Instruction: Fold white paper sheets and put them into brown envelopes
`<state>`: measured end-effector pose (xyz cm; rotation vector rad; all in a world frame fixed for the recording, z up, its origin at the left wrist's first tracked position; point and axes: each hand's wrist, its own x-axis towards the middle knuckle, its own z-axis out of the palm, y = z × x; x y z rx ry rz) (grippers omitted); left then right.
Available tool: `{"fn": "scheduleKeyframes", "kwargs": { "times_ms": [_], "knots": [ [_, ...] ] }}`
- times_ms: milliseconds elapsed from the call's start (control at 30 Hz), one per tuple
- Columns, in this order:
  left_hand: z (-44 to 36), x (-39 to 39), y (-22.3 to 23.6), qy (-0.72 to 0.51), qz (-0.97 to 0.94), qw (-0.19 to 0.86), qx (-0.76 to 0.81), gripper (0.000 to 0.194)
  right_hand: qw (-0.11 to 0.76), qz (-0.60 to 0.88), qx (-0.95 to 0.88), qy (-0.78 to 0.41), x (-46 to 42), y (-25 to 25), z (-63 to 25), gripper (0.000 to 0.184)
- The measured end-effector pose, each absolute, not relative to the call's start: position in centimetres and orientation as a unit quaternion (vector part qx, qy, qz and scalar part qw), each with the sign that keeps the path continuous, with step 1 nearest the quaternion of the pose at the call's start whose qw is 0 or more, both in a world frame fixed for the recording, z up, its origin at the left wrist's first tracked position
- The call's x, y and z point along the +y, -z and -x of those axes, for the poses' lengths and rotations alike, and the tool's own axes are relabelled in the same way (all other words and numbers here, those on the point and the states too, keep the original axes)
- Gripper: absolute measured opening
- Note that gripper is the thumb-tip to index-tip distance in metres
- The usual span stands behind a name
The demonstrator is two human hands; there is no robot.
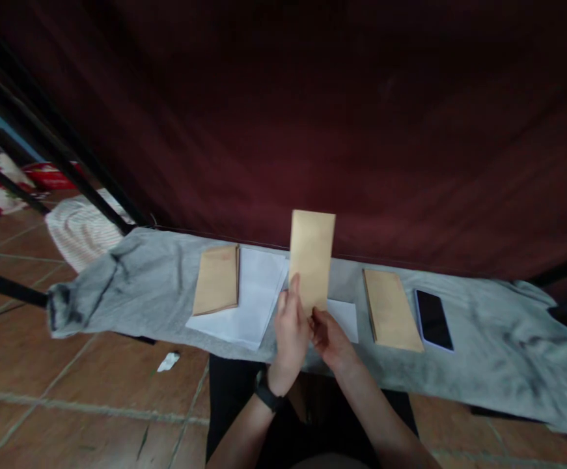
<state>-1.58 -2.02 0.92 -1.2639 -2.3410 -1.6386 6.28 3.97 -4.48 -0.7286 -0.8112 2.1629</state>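
Note:
A tan paper envelope [312, 251] is held upright in front of me, above the grey cloth. My left hand [291, 319], with a dark band on the wrist, grips its lower left side, the fingers lying along the paper. At the bottom edge my right hand [329, 335] is closed with the fingertips pinched on the envelope. Behind the right hand, a small white sheet of paper [345, 318] lies on the cloth. To the left, white sheets [258, 293] lie partly under a stack of tan envelopes [216, 279].
Another stack of tan envelopes [391, 309] lies right of my hands, beside a phone [433, 319]. The grey cloth [161, 280] covers a narrow bench against a dark red curtain [293, 130]. Black metal bars [63, 140] stand at the left. A white scrap [168, 361] lies on the tiled floor.

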Motion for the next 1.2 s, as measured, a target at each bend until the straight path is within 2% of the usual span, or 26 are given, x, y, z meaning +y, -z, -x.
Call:
{"fn": "scheduleKeyframes", "kwargs": {
  "times_ms": [100,233,400,500,633,700,800,867,933,1067,1200],
  "knots": [
    [2.5,-1.7,-0.3,0.662,0.266,-0.117,-0.691,0.052,0.377,0.303,-0.279,-0.829,4.1,3.9,-6.7,0.026],
    [3.3,-1.7,0.4,0.730,0.154,-0.237,-0.622,0.060,0.393,0.317,-0.335,-0.795,3.9,2.8,-7.1,0.027],
    [2.4,-2.0,0.8,0.751,0.118,-0.283,-0.585,0.066,0.428,0.319,-0.358,-0.766,3.7,1.6,-7.0,0.026],
    [1.2,-2.1,0.9,0.755,0.127,-0.292,-0.573,0.068,0.413,0.294,-0.371,-0.778,3.9,1.1,-7.0,0.028],
    [0.3,-2.8,1.6,0.726,0.179,-0.315,-0.584,0.071,0.421,0.312,-0.465,-0.714,5.3,0.8,-8.0,0.018],
    [0.4,-3.4,1.9,0.677,0.240,-0.280,-0.637,0.076,0.437,0.336,-0.530,-0.644,6.4,0.4,-9.1,0.012],
    [1.4,-4.7,1.8,0.546,0.403,-0.087,-0.730,0.089,0.419,0.335,-0.636,-0.554,7.8,-1.1,-11.4,0.010],
    [2.2,-5.5,1.2,0.431,0.523,0.065,-0.733,0.098,0.346,0.293,-0.725,-0.519,8.2,-2.6,-13.0,0.019],
    [3.0,-6.0,0.4,0.341,0.604,0.163,-0.701,0.104,0.255,0.244,-0.795,-0.493,8.1,-4.3,-14.2,0.029],
    [3.6,-6.6,-0.9,0.271,0.678,0.198,-0.654,0.115,0.174,0.163,-0.821,-0.519,7.0,-7.0,-16.0,0.025],
    [3.4,-7.3,-2.0,0.284,0.712,0.156,-0.623,0.109,0.138,0.144,-0.805,-0.559,6.1,-8.2,-17.3,0.024]
  ]
}}
